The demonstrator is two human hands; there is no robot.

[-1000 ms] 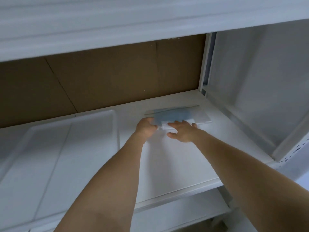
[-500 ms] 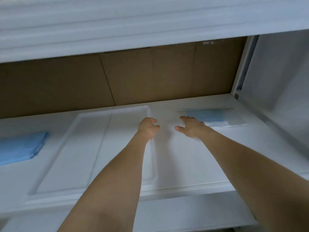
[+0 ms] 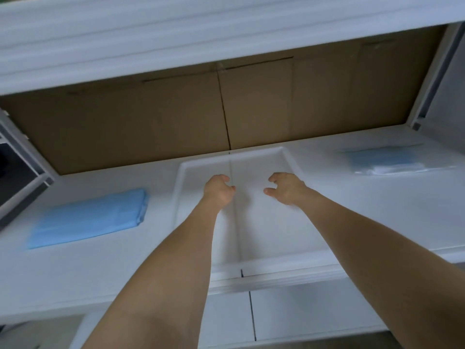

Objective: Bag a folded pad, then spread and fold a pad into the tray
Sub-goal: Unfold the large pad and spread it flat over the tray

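From the head view, both hands hung over the white tray (image 3: 185, 170), holding nothing: left hand (image 3: 218, 189) loosely curled, right hand (image 3: 285, 188) half-open. The folded blue pad (image 3: 88, 219) lay well left, the bagged pad (image 3: 392, 161) well right.

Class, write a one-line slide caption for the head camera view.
Both empty hands, left hand and right hand, hover over the white tray, between a folded blue pad and a bagged pad.
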